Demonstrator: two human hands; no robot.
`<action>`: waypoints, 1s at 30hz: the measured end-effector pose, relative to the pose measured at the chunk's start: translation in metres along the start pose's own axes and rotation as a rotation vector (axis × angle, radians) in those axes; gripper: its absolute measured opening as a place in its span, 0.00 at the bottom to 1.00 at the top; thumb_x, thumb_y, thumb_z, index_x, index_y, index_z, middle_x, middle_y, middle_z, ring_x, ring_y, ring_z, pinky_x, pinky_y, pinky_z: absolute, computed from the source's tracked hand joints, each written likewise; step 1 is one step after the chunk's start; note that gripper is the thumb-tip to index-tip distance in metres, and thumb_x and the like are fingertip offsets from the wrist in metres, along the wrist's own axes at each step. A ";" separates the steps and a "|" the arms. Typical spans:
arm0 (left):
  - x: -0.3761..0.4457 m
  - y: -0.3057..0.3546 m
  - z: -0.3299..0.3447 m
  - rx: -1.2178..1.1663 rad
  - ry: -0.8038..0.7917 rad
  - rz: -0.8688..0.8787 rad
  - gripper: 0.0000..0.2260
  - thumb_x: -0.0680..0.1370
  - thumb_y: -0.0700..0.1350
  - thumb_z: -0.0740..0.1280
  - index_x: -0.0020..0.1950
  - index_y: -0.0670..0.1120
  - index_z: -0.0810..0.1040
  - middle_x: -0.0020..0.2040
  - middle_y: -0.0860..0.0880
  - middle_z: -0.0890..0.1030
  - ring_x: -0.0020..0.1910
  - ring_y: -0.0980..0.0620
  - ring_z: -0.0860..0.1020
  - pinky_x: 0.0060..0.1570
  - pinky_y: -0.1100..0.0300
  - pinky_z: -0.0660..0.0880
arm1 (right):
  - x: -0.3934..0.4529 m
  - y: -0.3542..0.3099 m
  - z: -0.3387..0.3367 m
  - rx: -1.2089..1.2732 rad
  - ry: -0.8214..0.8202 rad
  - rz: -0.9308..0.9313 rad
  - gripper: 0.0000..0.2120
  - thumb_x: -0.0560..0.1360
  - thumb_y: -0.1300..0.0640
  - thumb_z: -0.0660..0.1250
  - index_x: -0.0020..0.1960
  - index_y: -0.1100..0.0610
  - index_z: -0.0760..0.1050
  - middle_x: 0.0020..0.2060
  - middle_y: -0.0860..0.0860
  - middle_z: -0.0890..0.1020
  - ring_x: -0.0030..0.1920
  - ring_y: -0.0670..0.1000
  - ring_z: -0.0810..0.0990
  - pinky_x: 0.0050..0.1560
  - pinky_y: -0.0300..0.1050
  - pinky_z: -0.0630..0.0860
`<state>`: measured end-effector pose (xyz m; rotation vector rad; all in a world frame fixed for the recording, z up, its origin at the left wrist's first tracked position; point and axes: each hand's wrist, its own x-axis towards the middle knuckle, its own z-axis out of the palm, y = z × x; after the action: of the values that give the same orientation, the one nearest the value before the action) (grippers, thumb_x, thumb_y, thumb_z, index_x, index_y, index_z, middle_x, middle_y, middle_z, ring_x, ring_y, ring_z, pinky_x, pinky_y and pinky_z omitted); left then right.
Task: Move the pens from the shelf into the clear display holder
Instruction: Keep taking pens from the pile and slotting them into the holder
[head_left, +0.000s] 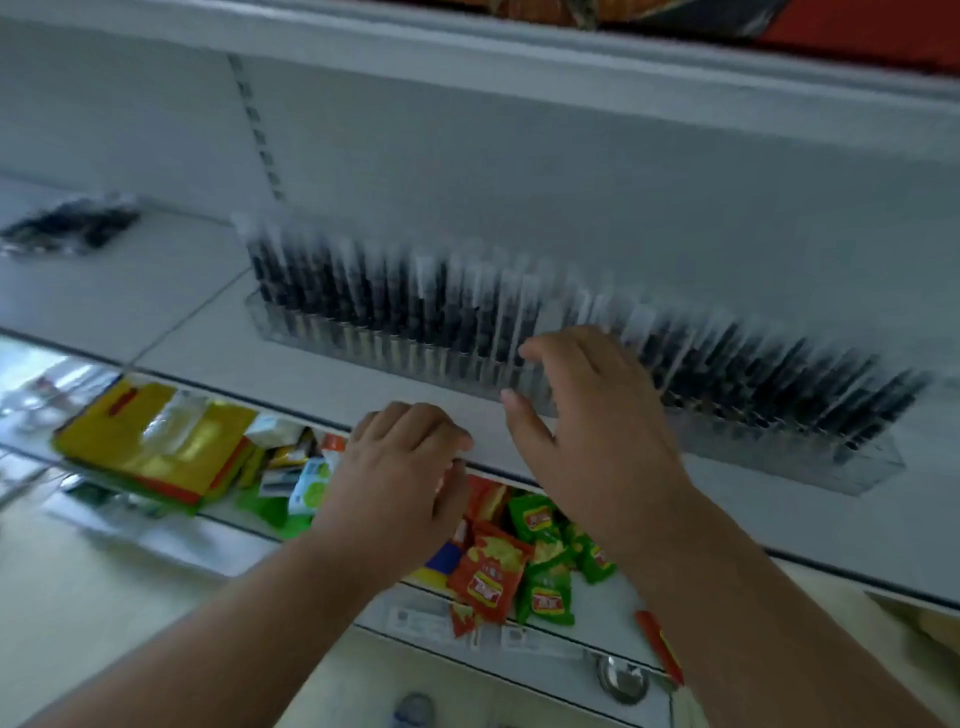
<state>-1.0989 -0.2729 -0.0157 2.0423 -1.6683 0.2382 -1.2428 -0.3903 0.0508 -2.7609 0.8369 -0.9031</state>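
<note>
Here we see clear plastic holder (779, 441) on white shelf (182, 291), packed with upright dark pens (395, 301). Right hand (597, 415) spread, empty, before holder; left hand (400, 467) loosely curled, grip empty. Glossy snack packets (519, 561) below.

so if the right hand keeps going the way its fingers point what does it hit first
Most likely the pens standing in the clear display holder; the right hand has its fingertips right at them, though blur hides any contact.

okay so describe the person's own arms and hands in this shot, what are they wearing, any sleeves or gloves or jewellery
Both arms are bare as far as the frame shows: no sleeves are visible. The left hand and right hand wear no gloves, and no rings, watch or bracelet can be seen, though motion blur softens fine detail.
</note>
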 end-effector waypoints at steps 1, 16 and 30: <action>-0.007 -0.005 -0.006 0.030 -0.004 -0.039 0.12 0.75 0.48 0.62 0.52 0.47 0.81 0.49 0.49 0.79 0.49 0.45 0.77 0.50 0.51 0.74 | 0.004 -0.006 0.004 0.015 -0.013 -0.019 0.14 0.75 0.52 0.68 0.57 0.58 0.75 0.50 0.55 0.78 0.50 0.57 0.77 0.52 0.53 0.75; -0.140 -0.171 -0.132 0.261 0.077 -0.399 0.15 0.75 0.53 0.59 0.55 0.48 0.79 0.51 0.49 0.78 0.51 0.45 0.76 0.50 0.48 0.76 | 0.062 -0.231 0.082 0.165 -0.237 -0.158 0.18 0.78 0.45 0.63 0.64 0.53 0.71 0.58 0.52 0.75 0.58 0.53 0.73 0.58 0.52 0.73; -0.179 -0.345 -0.213 0.268 0.108 -0.480 0.13 0.75 0.53 0.60 0.52 0.50 0.80 0.50 0.52 0.79 0.50 0.48 0.76 0.48 0.52 0.74 | 0.136 -0.395 0.177 0.223 -0.265 -0.136 0.19 0.77 0.43 0.64 0.65 0.49 0.69 0.58 0.48 0.75 0.59 0.50 0.73 0.58 0.52 0.73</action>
<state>-0.7756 0.0298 0.0020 2.5050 -1.0841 0.4125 -0.8644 -0.1414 0.0835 -2.6830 0.4791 -0.5881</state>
